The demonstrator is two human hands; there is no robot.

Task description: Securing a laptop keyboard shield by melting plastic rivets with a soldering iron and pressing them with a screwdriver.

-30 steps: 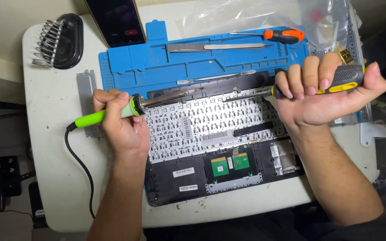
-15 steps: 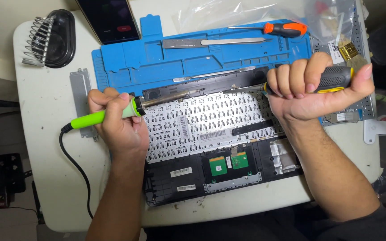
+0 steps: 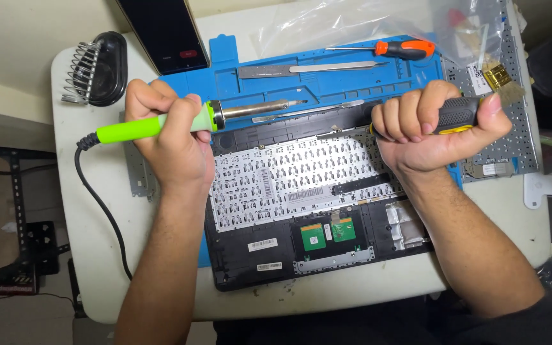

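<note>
At the middle of the surface (image 3: 84,268) lies the opened laptop base (image 3: 314,211), keyboard underside up, reaching almost to the near edge. Left hand (image 3: 170,137) has its fingers wrapped tight round the green soldering iron (image 3: 190,121); against a second ago the iron has lifted clear of the keyboard's left edge, tip now level over the blue mat (image 3: 327,80). Right hand (image 3: 432,131) keeps its fingers fisted on a black-and-yellow handle (image 3: 458,115) at the base's far right corner. Judged: heating paused. Iron stand (image 3: 97,67) occupies the far left corner; an orange screwdriver (image 3: 384,48) lies along the far edge. Open room remains only along the left edge, crossed by the cord (image 3: 100,204).
</note>
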